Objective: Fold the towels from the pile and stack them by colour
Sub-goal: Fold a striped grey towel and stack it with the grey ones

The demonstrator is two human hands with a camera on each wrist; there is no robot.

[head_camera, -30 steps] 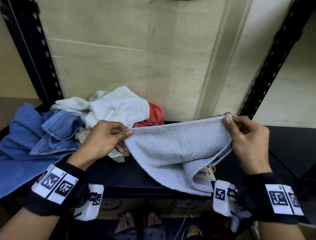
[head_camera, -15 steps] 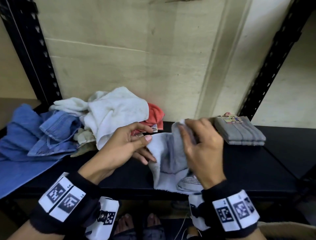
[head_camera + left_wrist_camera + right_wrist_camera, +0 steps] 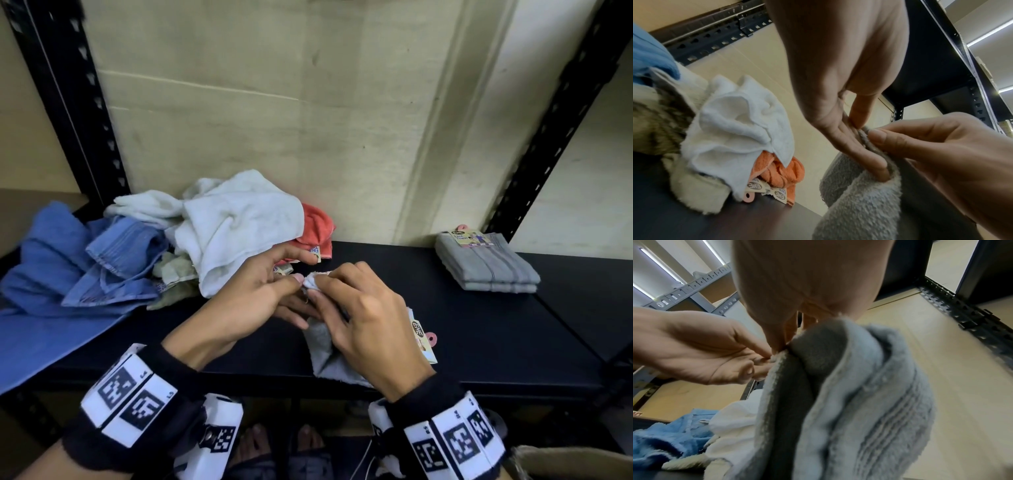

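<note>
Right hand [image 3: 368, 318] pinching top corners of grey towel [image 3: 323, 356], rest of towel hanging down onto front edge of black shelf [image 3: 479, 342]. Left hand [image 3: 253, 305] meeting it, thumb and fingers gripping same corners. Cardboard tag [image 3: 423, 339] sticking out just right of grey towel. Pile [image 3: 212, 236] lying behind-left of grey towel: white, orange, blue pieces. Folded grey stack [image 3: 486, 262] sitting well behind-right, near wall.

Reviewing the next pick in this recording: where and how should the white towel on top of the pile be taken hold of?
Probably best at the loose lower corner of the white towel, which hangs toward the shelf's front edge, coming from the front with a pinch. That flap droops clear of the orange towel and the blue cloth, so lifting there should free it without dragging them.
</note>
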